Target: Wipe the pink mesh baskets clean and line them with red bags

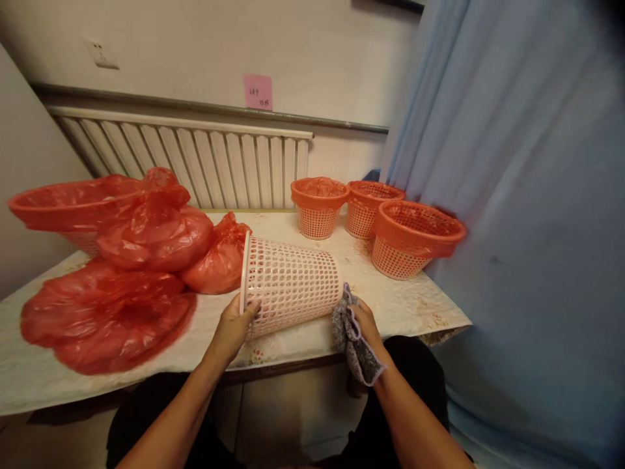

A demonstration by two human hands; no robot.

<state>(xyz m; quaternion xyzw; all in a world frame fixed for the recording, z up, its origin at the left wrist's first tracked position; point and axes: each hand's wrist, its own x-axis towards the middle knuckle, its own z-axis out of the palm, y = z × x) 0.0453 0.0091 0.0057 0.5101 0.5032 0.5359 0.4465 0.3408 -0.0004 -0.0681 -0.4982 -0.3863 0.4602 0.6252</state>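
Observation:
A pale pink perforated basket [293,283] lies on its side on the table [410,303], its open rim facing left. My left hand [233,327] grips the basket's rim from below. My right hand [365,320] is closed on a grey cloth [352,342] and presses it against the basket's bottom end. Part of the cloth hangs over the table's front edge.
Three orange baskets [318,207] [370,207] [414,238] stand upright at the back right. Red plastic bags [122,286] are piled at left, one lining a basket [63,208]. A white radiator [195,156] runs behind. A blue curtain [527,195] hangs at right.

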